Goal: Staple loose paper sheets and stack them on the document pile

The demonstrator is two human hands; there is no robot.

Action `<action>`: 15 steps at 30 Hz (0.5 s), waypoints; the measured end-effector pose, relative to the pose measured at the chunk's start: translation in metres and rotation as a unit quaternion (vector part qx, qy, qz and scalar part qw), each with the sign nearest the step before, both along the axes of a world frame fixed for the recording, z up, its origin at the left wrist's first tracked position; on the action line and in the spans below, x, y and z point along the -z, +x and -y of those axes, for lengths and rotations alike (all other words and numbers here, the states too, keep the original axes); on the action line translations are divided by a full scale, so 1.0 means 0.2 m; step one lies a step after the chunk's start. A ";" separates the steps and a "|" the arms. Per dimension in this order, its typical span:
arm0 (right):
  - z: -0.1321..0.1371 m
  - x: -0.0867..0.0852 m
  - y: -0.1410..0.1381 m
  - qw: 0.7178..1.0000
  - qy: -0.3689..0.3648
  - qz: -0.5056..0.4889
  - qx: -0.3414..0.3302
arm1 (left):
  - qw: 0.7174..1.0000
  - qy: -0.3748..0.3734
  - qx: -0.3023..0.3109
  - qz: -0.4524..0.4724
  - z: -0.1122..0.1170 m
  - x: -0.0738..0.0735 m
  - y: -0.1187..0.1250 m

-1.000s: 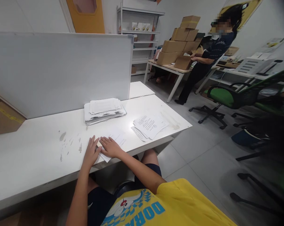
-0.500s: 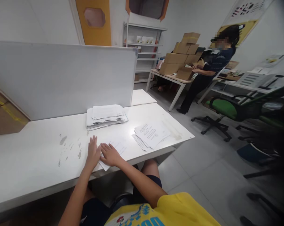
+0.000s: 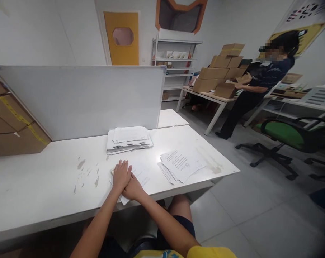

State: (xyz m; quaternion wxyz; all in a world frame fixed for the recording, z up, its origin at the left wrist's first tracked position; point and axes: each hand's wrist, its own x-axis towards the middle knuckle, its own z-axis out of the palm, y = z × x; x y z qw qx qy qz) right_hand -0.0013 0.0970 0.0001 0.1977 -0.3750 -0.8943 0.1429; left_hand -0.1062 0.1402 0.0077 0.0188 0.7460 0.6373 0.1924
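Observation:
My left hand (image 3: 122, 176) lies flat with its fingers stretched out, its edge resting over my right hand (image 3: 133, 188). The right hand is pressed flat on a sheet of paper (image 3: 143, 177); its fingertips are partly hidden under the left. A corner of white paper sticks out at the desk's front edge below the hands. To the right sits a loose fanned pile of printed sheets (image 3: 180, 165). Behind my hands stands a thicker stack of papers (image 3: 128, 135).
A white desk (image 3: 57, 190) with grey scuffs carries everything, with a white divider panel (image 3: 98, 104) behind. Cardboard boxes (image 3: 19, 118) stand at its left end. Beyond, a co-worker (image 3: 270, 79) handles boxes at another table. A green chair (image 3: 286, 134) is at right.
My left hand has moved right and now partly covers my right hand on the paper. The view has shifted, and the co-worker's hands have moved at the open box.

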 end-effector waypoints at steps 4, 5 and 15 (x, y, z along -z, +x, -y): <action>0.00 0.01 -0.01 1.000 -0.014 -0.018 0.013 | 1.000 -0.016 0.000 0.019 0.01 -0.02 -0.01; 0.00 0.02 -0.01 1.000 -0.013 -0.024 0.013 | 1.000 -0.018 -0.001 0.022 0.01 -0.02 -0.02; 0.02 0.03 0.01 0.999 -0.017 -0.030 0.036 | 0.979 -0.023 -0.008 0.200 -0.04 -0.19 -0.16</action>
